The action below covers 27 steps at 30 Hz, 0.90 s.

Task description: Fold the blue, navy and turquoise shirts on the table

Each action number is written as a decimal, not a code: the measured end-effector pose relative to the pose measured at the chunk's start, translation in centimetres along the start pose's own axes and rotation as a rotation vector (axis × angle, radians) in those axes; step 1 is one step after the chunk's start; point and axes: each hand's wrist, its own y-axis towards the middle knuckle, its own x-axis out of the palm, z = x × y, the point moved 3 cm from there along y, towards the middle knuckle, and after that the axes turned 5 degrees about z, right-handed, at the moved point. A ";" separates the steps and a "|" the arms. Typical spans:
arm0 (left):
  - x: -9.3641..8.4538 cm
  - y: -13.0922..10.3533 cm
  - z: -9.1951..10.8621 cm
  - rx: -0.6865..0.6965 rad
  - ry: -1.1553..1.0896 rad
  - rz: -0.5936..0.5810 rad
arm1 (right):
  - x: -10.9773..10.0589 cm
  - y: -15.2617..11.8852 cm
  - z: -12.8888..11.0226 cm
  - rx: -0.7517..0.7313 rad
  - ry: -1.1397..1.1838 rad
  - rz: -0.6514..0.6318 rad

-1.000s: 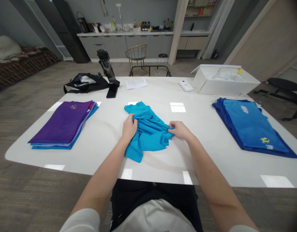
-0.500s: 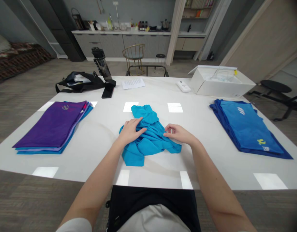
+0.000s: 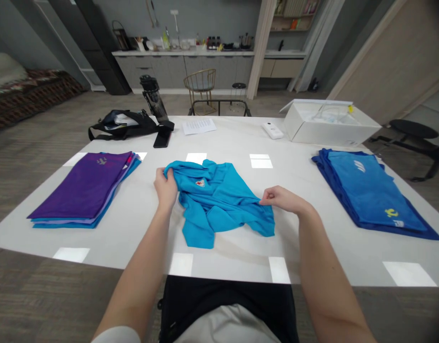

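A turquoise shirt (image 3: pixel 219 190) lies rumpled on the white table (image 3: pixel 134 252) in front of me, a small red and white badge showing on it. My left hand (image 3: pixel 165 187) is closed on the cloth at the shirt's far left corner. At the right side, my right hand (image 3: pixel 279 197) pinches an edge of the same shirt between thumb and fingers. Between my hands the fabric is partly spread, with folds across the middle and a loose flap toward me.
Folded purple and blue clothes (image 3: pixel 84 188) are stacked at left, folded blue clothes (image 3: pixel 369 190) at right. Toward the back are a black bag (image 3: pixel 123 125), a bottle (image 3: pixel 154 97), a phone (image 3: pixel 163 138), a printed paper (image 3: pixel 199 126), a white device (image 3: pixel 272 130) and a white box (image 3: pixel 330 126).
My left hand has gone from resting on the bunched shirt to gripping its far left corner, moving left. My right hand has moved slightly right, pulling the cloth. The shirt is wider and its badge shows.
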 end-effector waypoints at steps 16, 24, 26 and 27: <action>4.9 -3.8 2.1 0.636 0.218 -0.526 | 5.3 3.1 -4.4 -0.370 -0.315 0.457; 5.2 -3.7 0.6 0.467 0.536 -0.681 | 3.9 4.0 -2.7 -0.075 -0.443 0.562; 4.9 -2.8 0.0 0.361 0.590 -0.715 | 0.2 2.9 -0.1 0.039 -0.323 0.694; 4.7 -2.3 -0.3 0.321 0.609 -0.727 | -1.7 2.1 1.5 0.111 -0.297 0.744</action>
